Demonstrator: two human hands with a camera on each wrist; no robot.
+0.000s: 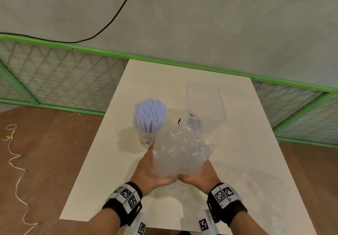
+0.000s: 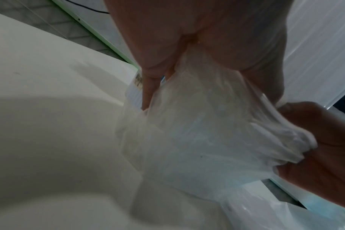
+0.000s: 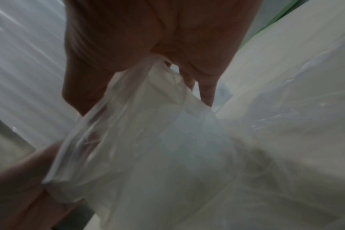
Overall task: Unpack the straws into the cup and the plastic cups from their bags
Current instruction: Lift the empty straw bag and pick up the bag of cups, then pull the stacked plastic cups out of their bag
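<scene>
A crumpled clear plastic bag [image 1: 181,152] sits between both my hands above the white table [image 1: 102,161]. My left hand [image 1: 151,170] grips its left side and my right hand [image 1: 199,176] grips its right side, thumbs nearly meeting at its near end. In the left wrist view the bag [image 2: 197,132] stretches from my left hand [image 2: 187,51] to my right hand [image 2: 321,152]. The right wrist view shows the bag [image 3: 152,147] under my right hand [image 3: 159,51]. A cup full of blue straws [image 1: 150,114] stands just beyond my left hand. A stack of clear plastic cups [image 1: 204,103] stands behind the bag.
A green-framed mesh fence [image 1: 60,73] runs behind the table under a grey wall. A black cable [image 1: 117,15] hangs on the wall. A white cord [image 1: 16,170] lies on the brown floor at the left.
</scene>
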